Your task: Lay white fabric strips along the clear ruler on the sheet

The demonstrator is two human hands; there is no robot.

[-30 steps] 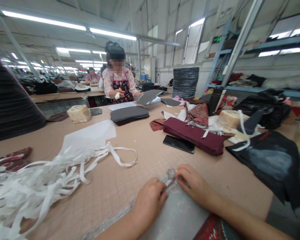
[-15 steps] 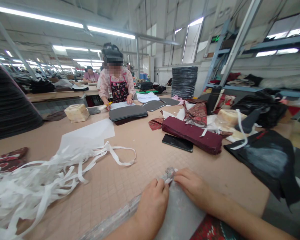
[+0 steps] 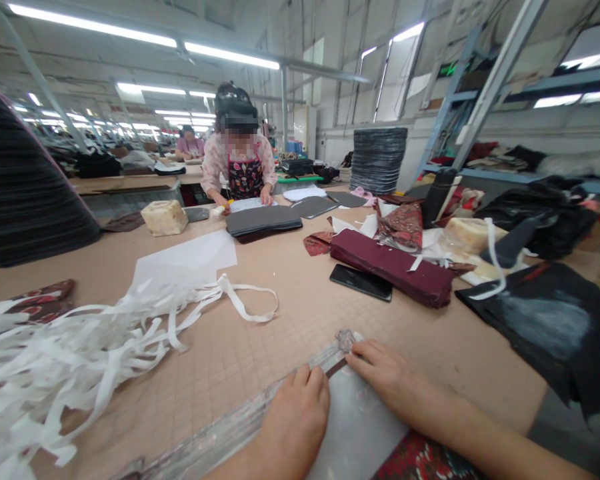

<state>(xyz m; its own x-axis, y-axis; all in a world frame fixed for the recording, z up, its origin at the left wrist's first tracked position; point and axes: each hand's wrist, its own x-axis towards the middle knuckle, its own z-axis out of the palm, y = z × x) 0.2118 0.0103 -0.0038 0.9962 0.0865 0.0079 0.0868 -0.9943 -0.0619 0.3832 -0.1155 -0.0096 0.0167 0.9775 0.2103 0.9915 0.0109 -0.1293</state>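
Note:
A translucent whitish sheet [image 3: 363, 417] lies at the near edge of the table over dark red patterned fabric [image 3: 425, 460]. Along its left side runs a long grey, mottled strip [image 3: 220, 427], with a crumpled end [image 3: 346, 339] at the far tip. My left hand [image 3: 297, 417] is closed, its fingers curled on the sheet's edge beside the strip; the fingertips are partly hidden. My right hand [image 3: 387, 373] pinches the far corner of the sheet near the crumpled end. A narrow brown band shows between the hands.
White ribbon-like strips [image 3: 95, 360] pile at left, beside a white sheet [image 3: 185, 260]. A phone [image 3: 361, 283] lies by a maroon fabric bundle [image 3: 393, 267]. Black material [image 3: 545, 320] hangs at the right edge. Opposite, a person [image 3: 243, 160] works beside stacked dark pieces [image 3: 265, 222].
My left hand has slid toward me along the strip, away from my right hand. The right hand stays at the far corner. The camera view has shifted slightly.

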